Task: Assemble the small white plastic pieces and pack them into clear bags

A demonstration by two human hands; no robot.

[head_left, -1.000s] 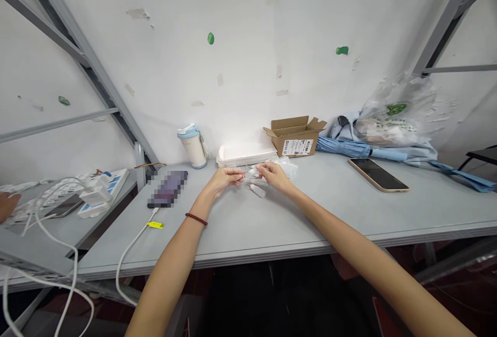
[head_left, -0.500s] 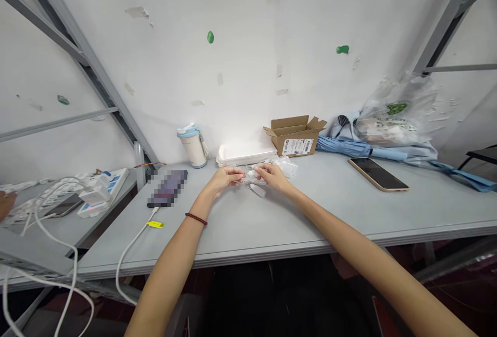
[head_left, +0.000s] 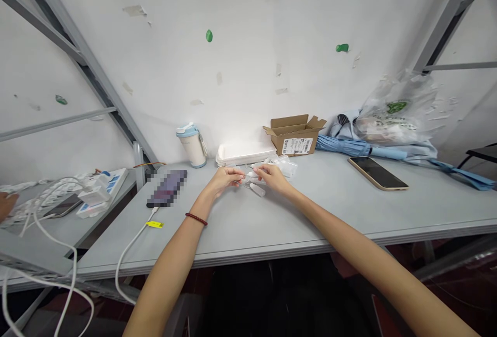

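Note:
My left hand (head_left: pixel 224 178) and my right hand (head_left: pixel 271 176) meet over the grey table (head_left: pixel 272 218), fingers pinched on a small white piece with a thin cable (head_left: pixel 250 177) held between them. A small white capsule-shaped part (head_left: pixel 257 189) lies on the table just below the hands. Behind them lie clear plastic bags (head_left: pixel 285 165) and a white tray (head_left: pixel 244 154). A red bead bracelet is on my left wrist.
A blue-lidded cup (head_left: pixel 191 145) and an open cardboard box (head_left: pixel 295 137) stand by the wall. A phone (head_left: pixel 377 173) lies at the right near a blue umbrella (head_left: pixel 361 147) and a plastic bag (head_left: pixel 396 112). At the left are a blurred phone (head_left: pixel 167 188), its white charging cable (head_left: pixel 128 254) and a power strip (head_left: pixel 103 189).
Both hands have stayed almost still, working the small white piece between their fingertips. The view has shifted very slightly.

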